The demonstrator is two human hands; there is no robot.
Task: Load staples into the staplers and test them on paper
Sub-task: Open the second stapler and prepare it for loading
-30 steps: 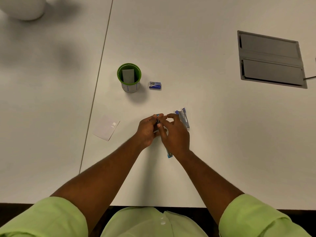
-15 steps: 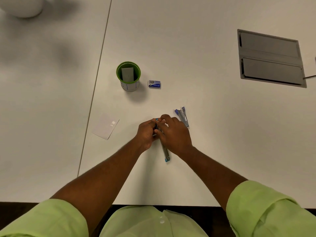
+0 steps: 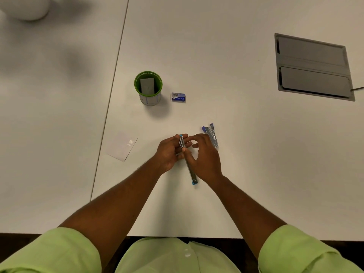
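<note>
A light-blue stapler (image 3: 190, 170) lies swung open on the white table (image 3: 236, 154), its long arm pointing toward me. My left hand (image 3: 169, 152) grips its far metal end. My right hand (image 3: 204, 156) rests over the middle of the stapler, fingers loosely spread above it. A second stapler (image 3: 211, 134), dark blue with a metal rail, lies just right of my right hand, untouched. A small blue staple box (image 3: 178, 97) sits farther back. A white slip of paper (image 3: 122, 146) lies to the left.
A green-rimmed cup (image 3: 148, 88) holding a grey card stands behind the paper, left of the staple box. A grey cable hatch (image 3: 313, 67) is set into the table at the far right. A table seam (image 3: 110, 107) runs along the left. A white rounded object (image 3: 25, 6) sits far left.
My right hand's fingers have lifted and spread from the stapler's far end. The left hand keeps its grip there. The stapler has barely moved.
</note>
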